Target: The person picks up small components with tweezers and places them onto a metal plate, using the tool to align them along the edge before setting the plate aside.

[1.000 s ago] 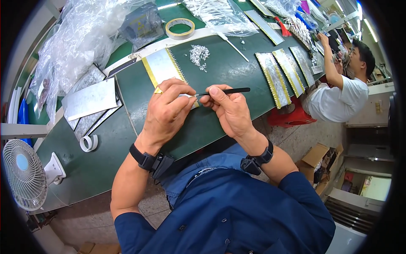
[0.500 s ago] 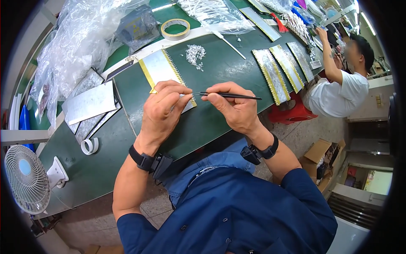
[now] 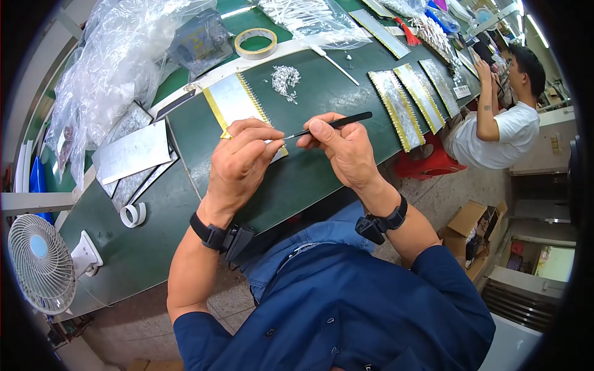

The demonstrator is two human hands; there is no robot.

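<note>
Right hand (image 3: 343, 148) grips a slim black tool (image 3: 357, 118) above the green surface (image 3: 297, 185), its long axis slanting, thin tip pointing lower-left toward the left hand (image 3: 240, 159), whose fingertips bunch closely, their contents unclear

Tweezers (image 3: 346, 121): black, tip (image 3: 293, 136) silvery. Sliver (image 3: 268, 141) by tip: probably white, too small to be sure. Centre plate (image 3: 234, 102): silver-grey, yellow band (image 3: 215, 112) along left edge. Tabletop (image 3: 154, 247): dark green. Chip pile (image 3: 284, 80): silvery white. Tape roll (image 3: 256, 54): yellow. Shirt (image 3: 334, 297): navy blue. Trousers (image 3: 315, 234): faded blue. Wrist straps (image 3: 396, 217): black. Fan (image 3: 43, 272): white, pale blue hub (image 3: 38, 247). Stool (image 3: 430, 164): red.
</note>
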